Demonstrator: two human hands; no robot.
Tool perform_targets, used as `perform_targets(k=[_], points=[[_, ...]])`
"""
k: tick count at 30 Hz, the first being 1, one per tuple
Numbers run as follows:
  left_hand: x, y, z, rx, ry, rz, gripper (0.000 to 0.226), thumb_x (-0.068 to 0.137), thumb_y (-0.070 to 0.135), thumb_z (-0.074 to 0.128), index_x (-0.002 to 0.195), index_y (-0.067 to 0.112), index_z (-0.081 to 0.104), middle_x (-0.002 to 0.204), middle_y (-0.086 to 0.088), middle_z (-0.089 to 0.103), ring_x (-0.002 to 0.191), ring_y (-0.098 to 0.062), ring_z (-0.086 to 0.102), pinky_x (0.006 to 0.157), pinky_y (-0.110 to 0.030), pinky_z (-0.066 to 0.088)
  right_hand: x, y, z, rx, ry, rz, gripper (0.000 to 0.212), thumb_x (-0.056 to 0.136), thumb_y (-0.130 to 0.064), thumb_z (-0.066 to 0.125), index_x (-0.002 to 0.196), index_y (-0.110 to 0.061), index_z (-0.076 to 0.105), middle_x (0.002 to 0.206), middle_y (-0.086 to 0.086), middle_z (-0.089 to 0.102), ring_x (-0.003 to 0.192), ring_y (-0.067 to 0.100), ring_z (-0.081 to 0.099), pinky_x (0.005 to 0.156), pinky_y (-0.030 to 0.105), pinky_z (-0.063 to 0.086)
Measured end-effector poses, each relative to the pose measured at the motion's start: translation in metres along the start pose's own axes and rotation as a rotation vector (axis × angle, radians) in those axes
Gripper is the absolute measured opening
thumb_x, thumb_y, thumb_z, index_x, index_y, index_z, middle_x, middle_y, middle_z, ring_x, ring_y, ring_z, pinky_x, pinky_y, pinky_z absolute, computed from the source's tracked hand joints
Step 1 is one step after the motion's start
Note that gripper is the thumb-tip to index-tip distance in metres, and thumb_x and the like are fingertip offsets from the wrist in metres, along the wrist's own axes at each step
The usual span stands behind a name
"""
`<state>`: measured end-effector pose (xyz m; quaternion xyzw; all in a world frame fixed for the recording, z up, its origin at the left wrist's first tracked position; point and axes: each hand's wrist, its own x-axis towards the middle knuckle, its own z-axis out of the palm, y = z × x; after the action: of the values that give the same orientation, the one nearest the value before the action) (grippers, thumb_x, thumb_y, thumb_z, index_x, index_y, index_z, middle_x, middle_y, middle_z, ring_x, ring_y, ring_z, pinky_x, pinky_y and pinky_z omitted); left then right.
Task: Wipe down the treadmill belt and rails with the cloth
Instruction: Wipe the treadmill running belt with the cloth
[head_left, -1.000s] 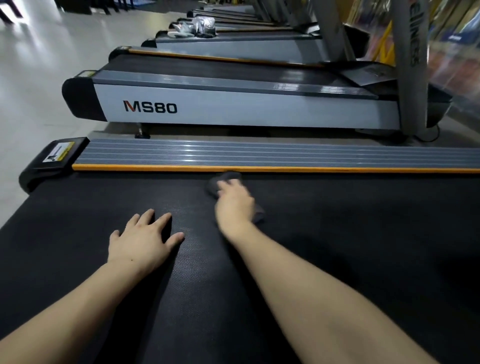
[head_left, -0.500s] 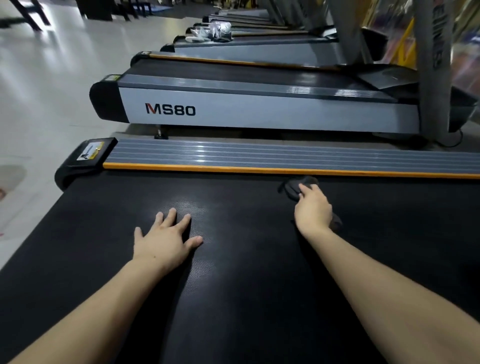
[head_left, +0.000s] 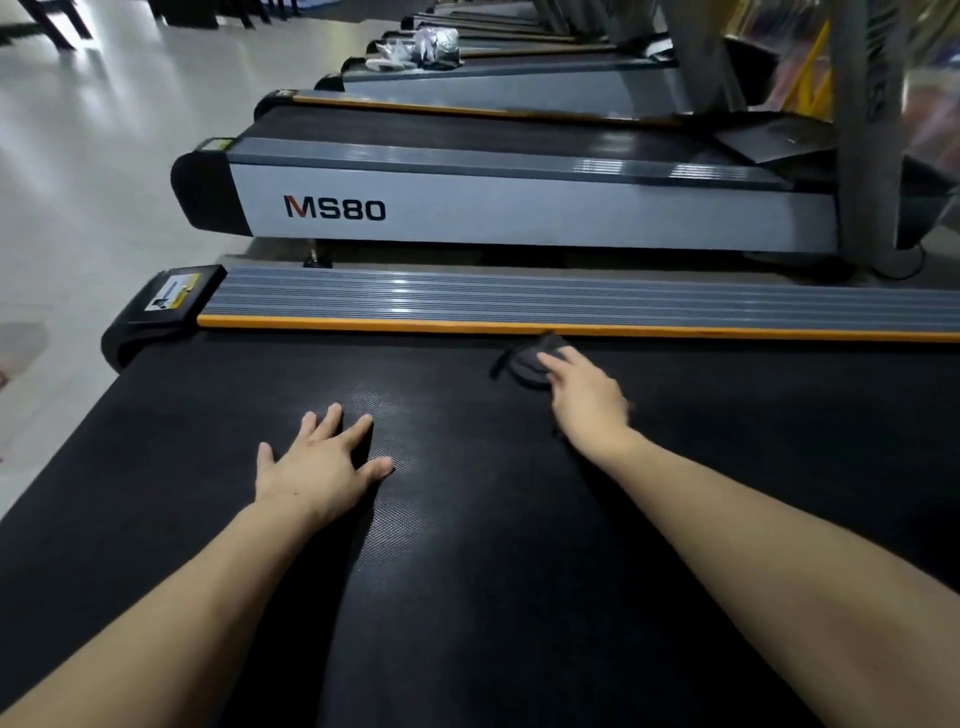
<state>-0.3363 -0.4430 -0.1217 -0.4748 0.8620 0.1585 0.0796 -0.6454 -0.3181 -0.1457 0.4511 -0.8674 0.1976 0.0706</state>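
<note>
Belt (head_left: 467, 519): matt black rubber-like surface, fine pebbled texture, faint sheen under light. Side rail (head_left: 571, 299): grey ribbed metal-looking strip, semi-gloss, with smooth orange edge trim (head_left: 363, 323). Cloth (head_left: 524, 364): dark, soft, crumpled fabric; floor (head_left: 104, 156) pale and glossy.

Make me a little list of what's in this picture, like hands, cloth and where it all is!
place: a row of treadmills on a shiny floor
left hand: flat on the black belt, fingers spread
right hand: pressing on the cloth
cloth: dark, on the belt beside the orange strip
rail: grey and ribbed, beyond the strip
next treadmill: says MS80
</note>
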Motion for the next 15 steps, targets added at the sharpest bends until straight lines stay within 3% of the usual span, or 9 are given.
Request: perform_targets(k=[3,7,11,13,15], points=[[0.000,0.000,0.001,0.008,0.010,0.000,0.072,0.093,0.076,0.033,0.157,0.049,0.014,0.170,0.011,-0.003,0.156,-0.016,-0.007,0.120,-0.065,0.007,-0.022,0.077,-0.030,-0.027,0.105,0.293,0.035,0.100,-0.027,0.047,0.131,-0.037,0.059,0.145,-0.010,0.047,0.115,0.031,0.059,0.091,0.038,0.048],[-0.002,0.002,0.004,0.012,0.024,-0.011,0.070,0.095,0.073,0.032,0.157,0.048,0.014,0.170,0.009,-0.003,0.156,-0.019,-0.007,0.119,-0.066,0.008,-0.027,0.042,-0.023,-0.070,0.139,0.432,0.030,0.099,-0.019,0.047,0.122,-0.027,0.065,0.129,0.001,0.053,0.109,0.030,0.058,0.083,0.038,0.047],[-0.022,0.010,0.006,0.015,0.177,-0.001,0.057,0.097,0.069,0.035,0.148,0.046,0.037,0.166,0.008,0.022,0.154,-0.021,0.011,0.118,-0.054,0.021,-0.021,-0.088,0.018,0.026,0.010,0.202,0.022,0.096,-0.020,0.047,0.109,-0.028,0.063,0.119,0.000,0.053,0.106,0.027,0.057,0.070,0.033,0.040],[-0.038,0.013,0.008,0.033,0.248,0.011,0.056,0.095,0.071,0.035,0.141,0.043,0.047,0.159,0.009,0.034,0.149,-0.021,0.023,0.112,-0.050,0.029,-0.026,-0.149,0.035,0.102,-0.124,-0.039,0.030,0.098,-0.018,0.047,0.123,-0.028,0.060,0.133,0.002,0.050,0.121,0.025,0.050,0.081,0.035,0.044],[-0.050,0.012,0.009,0.040,0.160,0.006,0.072,0.089,0.080,0.036,0.150,0.043,0.036,0.165,0.008,0.024,0.152,-0.020,0.017,0.114,-0.051,0.026,-0.029,-0.167,0.033,0.156,-0.214,-0.211,0.038,0.101,-0.019,0.047,0.137,-0.029,0.053,0.145,0.001,0.044,0.132,0.022,0.042,0.096,0.036,0.043]])
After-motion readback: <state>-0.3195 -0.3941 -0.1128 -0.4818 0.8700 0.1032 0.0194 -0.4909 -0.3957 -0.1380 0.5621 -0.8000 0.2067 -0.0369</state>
